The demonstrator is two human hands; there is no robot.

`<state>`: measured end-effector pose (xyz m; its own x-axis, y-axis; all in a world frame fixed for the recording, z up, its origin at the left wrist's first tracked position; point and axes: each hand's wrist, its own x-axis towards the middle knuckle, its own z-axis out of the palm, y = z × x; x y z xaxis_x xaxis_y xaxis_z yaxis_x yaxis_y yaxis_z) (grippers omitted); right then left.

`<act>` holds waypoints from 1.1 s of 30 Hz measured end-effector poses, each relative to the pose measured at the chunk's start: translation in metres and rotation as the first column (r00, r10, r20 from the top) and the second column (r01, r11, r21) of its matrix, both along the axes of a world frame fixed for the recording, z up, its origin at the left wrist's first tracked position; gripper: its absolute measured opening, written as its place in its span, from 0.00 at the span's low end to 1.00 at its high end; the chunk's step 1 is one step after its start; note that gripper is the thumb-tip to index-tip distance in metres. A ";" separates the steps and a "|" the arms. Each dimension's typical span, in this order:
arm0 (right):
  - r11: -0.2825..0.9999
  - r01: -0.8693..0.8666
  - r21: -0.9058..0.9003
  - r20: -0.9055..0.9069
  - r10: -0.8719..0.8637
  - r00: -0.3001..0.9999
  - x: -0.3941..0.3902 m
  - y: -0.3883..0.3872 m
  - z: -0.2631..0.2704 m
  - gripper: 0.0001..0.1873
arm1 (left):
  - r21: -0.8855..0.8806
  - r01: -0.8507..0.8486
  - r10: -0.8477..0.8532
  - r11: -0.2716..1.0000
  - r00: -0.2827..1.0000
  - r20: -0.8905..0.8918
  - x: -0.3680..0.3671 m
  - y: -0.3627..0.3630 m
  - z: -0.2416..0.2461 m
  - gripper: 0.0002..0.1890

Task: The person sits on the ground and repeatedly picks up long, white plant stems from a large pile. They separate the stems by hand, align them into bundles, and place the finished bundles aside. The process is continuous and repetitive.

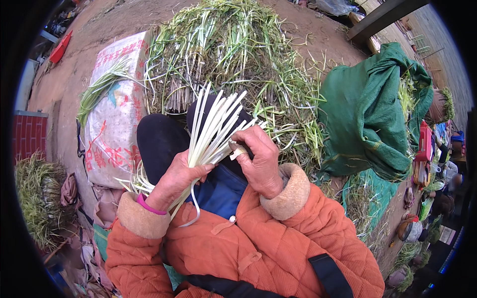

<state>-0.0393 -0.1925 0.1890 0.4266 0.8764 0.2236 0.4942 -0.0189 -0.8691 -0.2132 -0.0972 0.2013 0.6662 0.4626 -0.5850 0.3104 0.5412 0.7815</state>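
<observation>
My left hand [179, 171] is closed around a fanned bunch of pale blanched vegetable stalks [208, 134], probably chives. Their white ends point away from me, and the lower part passes behind my left forearm. One loose flat leaf [194, 205] curls down over my orange jacket. At the bunch's right edge is my right hand [259, 158], its fingers bent and a strip of tape [237, 152] around the thumb. Whether those fingertips pinch a stalk is hard to see. Beyond my knees lies a large heap of green stalks [231, 48] with soiled lower ends.
A white woven sack bundle [111, 149] with red print stands at left, greens [102, 87] lying on it. At right is a bulging green sack [357, 111]. Another pile of greens [43, 201] sits far left. A person [451, 175] is at the far right.
</observation>
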 end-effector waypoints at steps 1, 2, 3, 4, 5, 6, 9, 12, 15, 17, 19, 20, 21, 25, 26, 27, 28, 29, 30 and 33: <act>0.998 -0.007 -0.057 -0.073 0.002 0.997 -0.002 0.000 0.001 0.10 | 0.035 -0.016 0.017 0.999 1.000 -0.014 0.000 -0.003 0.000 0.14; 0.991 -0.007 -0.134 -0.064 -0.002 0.998 -0.003 0.000 0.002 0.08 | 0.073 -0.037 0.039 0.997 0.999 -0.019 0.000 -0.005 0.000 0.13; 0.993 -0.018 -0.119 -0.152 0.000 0.988 -0.004 0.000 0.003 0.07 | 0.109 -0.061 0.064 0.992 0.998 -0.024 0.000 -0.007 0.000 0.13; 0.992 -0.037 -0.122 -0.246 0.006 0.969 -0.006 -0.001 0.003 0.06 | 0.132 -0.070 0.073 0.989 0.997 -0.020 0.001 -0.009 0.000 0.12; 0.990 -0.061 -0.127 -0.349 0.013 0.937 -0.006 -0.001 0.003 0.06 | 0.146 -0.070 0.074 0.987 0.997 -0.024 0.001 -0.011 0.000 0.12; 0.988 -0.070 -0.136 -0.377 0.013 0.926 -0.007 0.000 0.002 0.05 | 0.163 -0.071 0.075 0.984 0.997 -0.023 0.001 -0.012 0.000 0.12; 0.995 -0.042 -0.093 -0.308 0.011 0.951 -0.008 0.001 -0.001 0.05 | 0.233 -0.060 0.073 0.971 0.996 -0.048 0.002 -0.014 -0.002 0.13; 0.989 0.004 -0.149 -0.422 -0.067 0.904 -0.010 0.003 -0.006 0.04 | 0.300 -0.028 0.059 0.954 0.993 -0.098 0.002 -0.017 -0.003 0.14; 0.985 -0.008 -0.173 -0.559 -0.091 0.824 -0.011 0.005 -0.011 0.05 | 0.367 -0.024 0.060 0.930 0.994 -0.087 0.002 -0.020 -0.006 0.14; 0.981 -0.040 -0.188 -0.692 -0.103 0.714 -0.010 0.006 -0.013 0.07 | 0.381 -0.030 0.063 0.924 0.995 -0.073 0.002 -0.021 -0.008 0.14; 0.984 -0.032 -0.177 -0.706 -0.104 0.701 -0.009 0.007 -0.015 0.09 | 0.368 -0.032 0.067 0.929 0.994 -0.082 0.002 -0.021 -0.009 0.14; 0.986 -0.014 -0.164 -0.720 -0.110 0.685 -0.009 0.006 -0.016 0.09 | 0.366 -0.030 0.064 0.930 0.995 -0.082 0.002 -0.021 -0.010 0.14; 0.991 -0.013 -0.136 -0.736 -0.092 0.671 -0.009 0.007 -0.016 0.09 | 0.369 -0.028 0.064 0.929 0.994 -0.087 0.002 -0.020 -0.010 0.15; 0.990 -0.022 -0.136 -0.785 -0.094 0.612 -0.011 0.006 -0.015 0.08 | 0.369 -0.032 0.067 0.929 0.994 -0.083 0.003 -0.020 -0.011 0.15; 0.995 -0.005 -0.104 -0.805 -0.081 0.588 -0.012 0.005 -0.015 0.08 | 0.359 -0.039 0.074 0.932 0.994 -0.083 0.003 -0.019 -0.011 0.15; 0.997 -0.004 -0.078 -0.825 -0.062 0.562 -0.013 0.005 -0.015 0.08 | 0.354 -0.033 0.069 0.935 0.993 -0.091 0.003 -0.019 -0.011 0.15; 0.998 0.003 -0.069 -0.821 -0.058 0.568 -0.013 0.005 -0.014 0.07 | 0.359 -0.036 0.077 0.933 0.992 -0.099 0.003 -0.019 -0.011 0.15; 0.998 -0.005 -0.066 -0.819 -0.052 0.571 -0.014 0.005 -0.015 0.07 | 0.355 -0.026 0.065 0.935 0.993 -0.098 0.003 -0.019 -0.011 0.16; 0.998 -0.012 -0.062 -0.817 -0.044 0.575 -0.014 0.005 -0.015 0.07 | 0.360 -0.025 0.064 0.933 0.993 -0.097 0.003 -0.020 -0.011 0.16; 1.000 -0.014 -0.007 -0.821 0.002 0.571 -0.013 0.005 -0.017 0.08 | 0.341 -0.046 0.073 0.939 0.995 -0.066 0.003 -0.020 -0.011 0.17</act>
<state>-0.0524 -0.1875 0.1717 0.4153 0.8805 -0.2284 -0.4310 -0.0307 -0.9018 -0.2098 -0.1173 0.1902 0.5909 0.6794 -0.4349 0.3518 0.2681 0.8969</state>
